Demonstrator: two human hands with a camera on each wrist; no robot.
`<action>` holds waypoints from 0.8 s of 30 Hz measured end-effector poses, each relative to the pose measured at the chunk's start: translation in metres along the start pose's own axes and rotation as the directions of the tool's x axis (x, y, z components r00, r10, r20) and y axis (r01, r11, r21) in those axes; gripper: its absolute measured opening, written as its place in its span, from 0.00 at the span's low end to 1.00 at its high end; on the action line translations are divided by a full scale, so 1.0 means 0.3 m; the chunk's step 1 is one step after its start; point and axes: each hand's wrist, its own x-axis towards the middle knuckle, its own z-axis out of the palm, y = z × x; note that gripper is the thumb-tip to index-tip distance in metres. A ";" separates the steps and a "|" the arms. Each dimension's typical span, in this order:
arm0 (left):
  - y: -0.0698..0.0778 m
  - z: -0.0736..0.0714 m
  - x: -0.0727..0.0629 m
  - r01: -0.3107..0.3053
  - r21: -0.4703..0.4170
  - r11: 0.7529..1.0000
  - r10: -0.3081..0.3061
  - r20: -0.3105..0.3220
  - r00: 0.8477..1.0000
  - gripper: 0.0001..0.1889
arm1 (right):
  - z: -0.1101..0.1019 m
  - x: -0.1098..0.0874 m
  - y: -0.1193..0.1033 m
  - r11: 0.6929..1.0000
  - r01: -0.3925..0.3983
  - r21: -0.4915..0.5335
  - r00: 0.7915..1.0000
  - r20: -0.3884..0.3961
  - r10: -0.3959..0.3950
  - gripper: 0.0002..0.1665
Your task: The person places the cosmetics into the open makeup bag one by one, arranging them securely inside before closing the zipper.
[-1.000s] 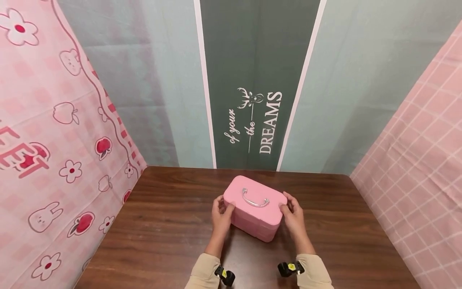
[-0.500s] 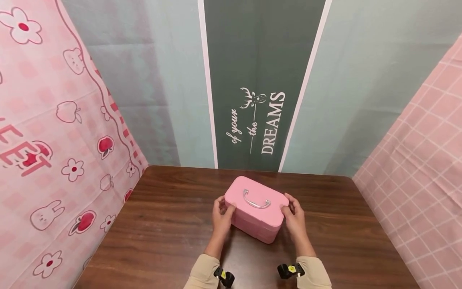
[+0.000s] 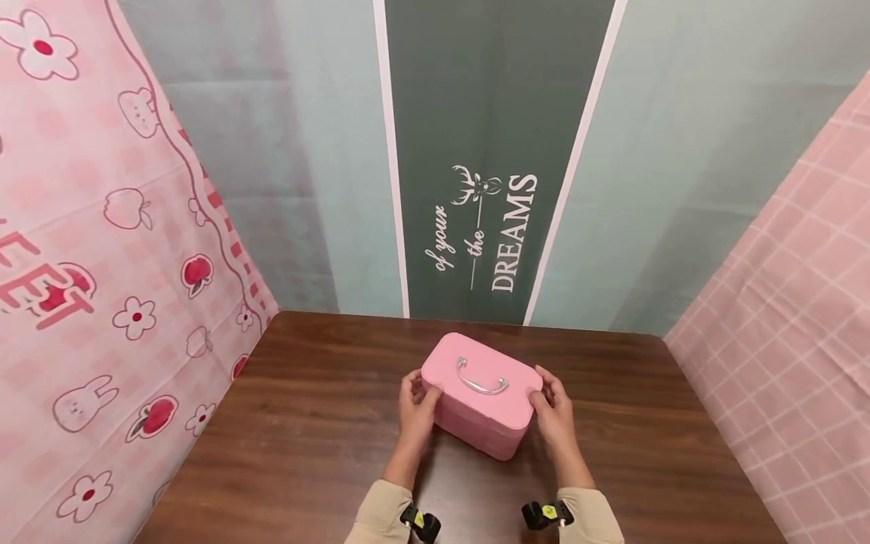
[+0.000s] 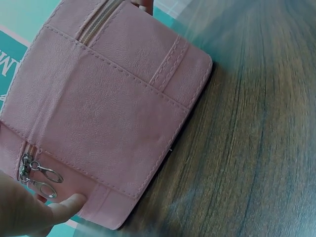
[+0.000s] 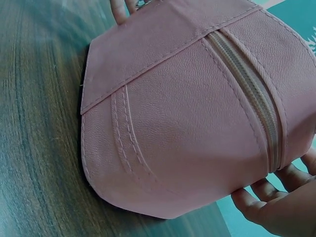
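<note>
A pink zip-up cosmetic case stands upright on the table, turned at an angle. Its lid carries a curved silver handle. My left hand grips the left end, thumb over the near top edge. At the opposite end my right hand holds on, its thumb on the lid's edge and fingers around the far corner. The left wrist view shows two metal zipper pulls together beside the left hand's thumb. In the right wrist view the closed zipper runs along the side below the lid.
The brown wood-grain table reaches back to a grey-green curtain with white lettering. Pink patterned cloth hangs on the left, pink checked cloth on the right. A black wrist camera is strapped at each cuff.
</note>
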 end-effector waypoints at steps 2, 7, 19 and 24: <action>-0.003 -0.002 -0.007 0.011 -0.009 1.000 -0.011 -0.010 1.000 0.23 | -0.002 -0.003 0.003 1.000 -0.004 -0.009 1.000 0.012 0.004 0.25; 0.000 -0.013 -0.017 0.015 0.034 0.999 -0.013 -0.050 0.999 0.23 | 0.004 -0.010 0.006 0.999 -0.015 -0.030 0.999 0.033 0.016 0.25; 0.024 -0.015 0.050 0.025 0.013 1.000 -0.025 -0.013 1.000 0.20 | 0.045 -0.103 -0.036 0.990 -0.045 -0.133 0.999 -0.027 0.041 0.27; 0.084 -0.002 0.055 0.065 0.023 0.998 -0.065 0.021 0.998 0.17 | 0.068 -0.155 -0.043 0.986 -0.010 -0.164 0.995 -0.100 -0.007 0.27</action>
